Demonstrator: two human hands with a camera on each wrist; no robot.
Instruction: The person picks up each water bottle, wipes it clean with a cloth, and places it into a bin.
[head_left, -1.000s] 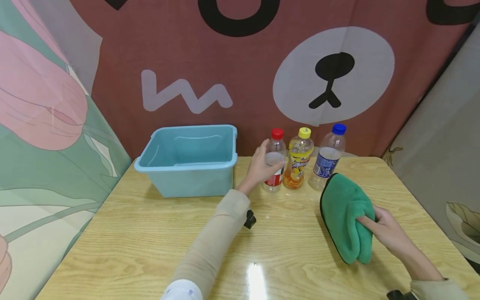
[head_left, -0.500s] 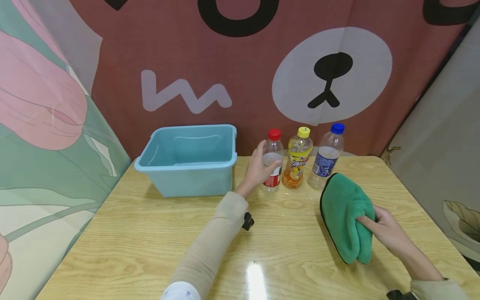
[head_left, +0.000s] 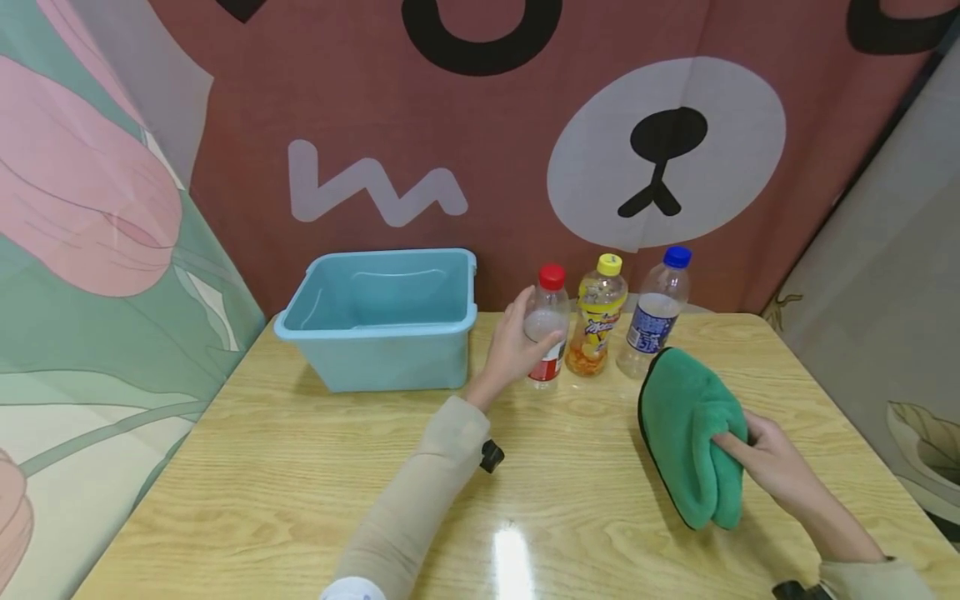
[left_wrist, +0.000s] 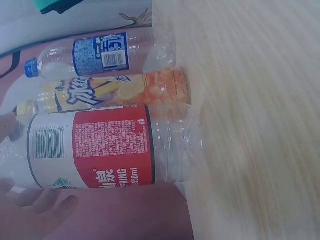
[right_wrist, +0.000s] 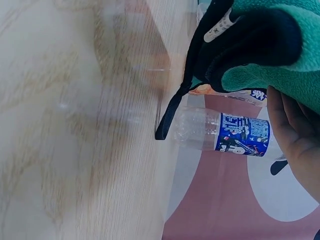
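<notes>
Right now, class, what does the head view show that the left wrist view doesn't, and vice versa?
Only the head view: the blue bin, right hand and red cap.
Only the left wrist view: the barcode on the red-labelled bottle.
Both: that bottle, the yellow-capped bottle, the blue-capped bottle, the left hand, the table and the green cloth, barely caught by the left wrist view.
</notes>
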